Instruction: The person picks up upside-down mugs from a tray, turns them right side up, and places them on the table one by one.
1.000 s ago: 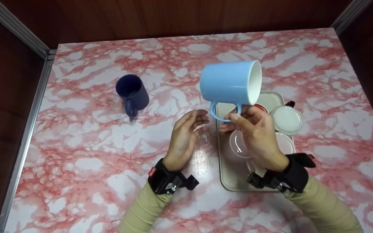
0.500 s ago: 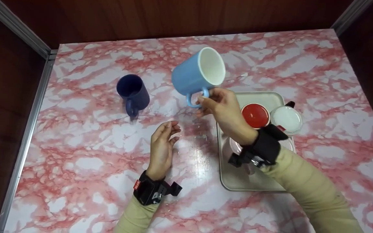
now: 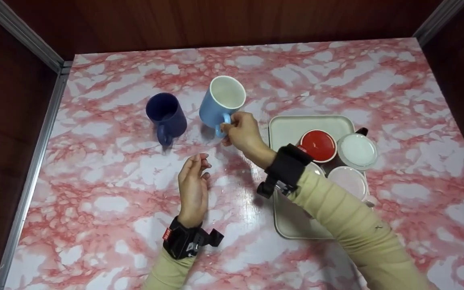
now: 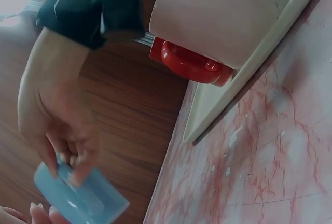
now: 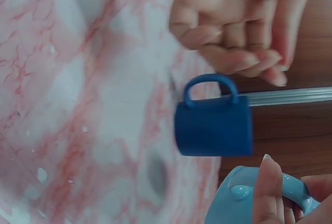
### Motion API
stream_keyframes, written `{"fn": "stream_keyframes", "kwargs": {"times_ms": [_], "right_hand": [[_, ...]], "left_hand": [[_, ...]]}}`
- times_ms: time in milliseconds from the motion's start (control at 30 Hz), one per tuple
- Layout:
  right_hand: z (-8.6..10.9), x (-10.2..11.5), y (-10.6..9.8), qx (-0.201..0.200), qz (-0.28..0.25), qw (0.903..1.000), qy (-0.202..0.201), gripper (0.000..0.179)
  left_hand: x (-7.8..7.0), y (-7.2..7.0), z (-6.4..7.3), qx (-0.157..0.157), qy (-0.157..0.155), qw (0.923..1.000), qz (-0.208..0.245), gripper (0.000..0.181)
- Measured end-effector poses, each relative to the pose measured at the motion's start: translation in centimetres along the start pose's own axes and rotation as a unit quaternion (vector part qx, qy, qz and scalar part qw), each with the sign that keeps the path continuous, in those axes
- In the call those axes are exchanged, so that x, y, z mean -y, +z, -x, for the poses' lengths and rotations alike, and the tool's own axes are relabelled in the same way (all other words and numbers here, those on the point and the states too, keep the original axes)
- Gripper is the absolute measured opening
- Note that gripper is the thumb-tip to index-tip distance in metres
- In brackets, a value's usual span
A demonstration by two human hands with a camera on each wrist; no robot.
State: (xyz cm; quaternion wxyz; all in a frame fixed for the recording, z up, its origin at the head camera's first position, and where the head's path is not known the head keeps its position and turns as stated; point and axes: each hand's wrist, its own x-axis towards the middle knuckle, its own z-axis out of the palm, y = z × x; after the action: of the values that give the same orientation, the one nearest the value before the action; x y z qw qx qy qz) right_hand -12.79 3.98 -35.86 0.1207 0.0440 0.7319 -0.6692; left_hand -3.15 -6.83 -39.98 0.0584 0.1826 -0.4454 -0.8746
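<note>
My right hand (image 3: 248, 135) pinches the handle of a light blue mug (image 3: 212, 110) with a white inside. The mug is mouth up and slightly tilted, and appears to hang just above the table. In the left wrist view, fingers hold the light blue mug (image 4: 91, 200) by its handle. A dark blue mug (image 3: 171, 123) stands upright to its left, handle toward me; the right wrist view also has the dark blue mug (image 5: 213, 128). My left hand (image 3: 193, 193) hovers nearer to me, loosely curled, holding nothing.
On the right lies a beige tray (image 3: 288, 125). It bears a red mug (image 3: 318, 146), a white mug (image 3: 357, 150) and a pale pink mug (image 3: 349, 182); my right forearm partly covers another pale mug. Dark wooden panels (image 3: 236, 20) border the marbled table (image 3: 111, 169).
The light blue mug has gone left from over the tray, turned from lying sideways to mouth up, and come lower. My left hand has drawn back to the left.
</note>
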Motion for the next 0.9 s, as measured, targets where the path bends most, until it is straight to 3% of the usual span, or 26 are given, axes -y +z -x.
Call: {"fn": "stream_keyframes", "kwargs": {"times_ms": [133,333,467,667,900], "right_hand": [[-0.9,-0.8,0.9,-0.014,0.069,0.9975,-0.006,0.012],[-1.9,-1.7,1.7,-0.027,0.181,0.9828,-0.027,0.015],[-2.3,-2.2,2.0,-0.029,0.213,0.9761,-0.033,0.013],[-2.8,-3.1,2.3,-0.039,0.278,0.958,-0.057,0.016],[-2.8,-3.6,3.2,-0.022,0.319,0.9441,-0.081,0.008]], "left_hand": [[0.0,-0.1,0.0,-0.007,0.002,1.0,0.005,0.02],[0.1,-0.3,-0.1,-0.025,0.002,0.9997,0.006,0.023],[0.2,-0.3,-0.2,-0.032,0.001,0.9995,0.007,0.023],[0.2,-0.4,-0.1,-0.032,0.003,0.9995,0.007,0.023],[0.3,-0.5,-0.1,-0.033,0.005,0.9994,0.008,0.024]]}}
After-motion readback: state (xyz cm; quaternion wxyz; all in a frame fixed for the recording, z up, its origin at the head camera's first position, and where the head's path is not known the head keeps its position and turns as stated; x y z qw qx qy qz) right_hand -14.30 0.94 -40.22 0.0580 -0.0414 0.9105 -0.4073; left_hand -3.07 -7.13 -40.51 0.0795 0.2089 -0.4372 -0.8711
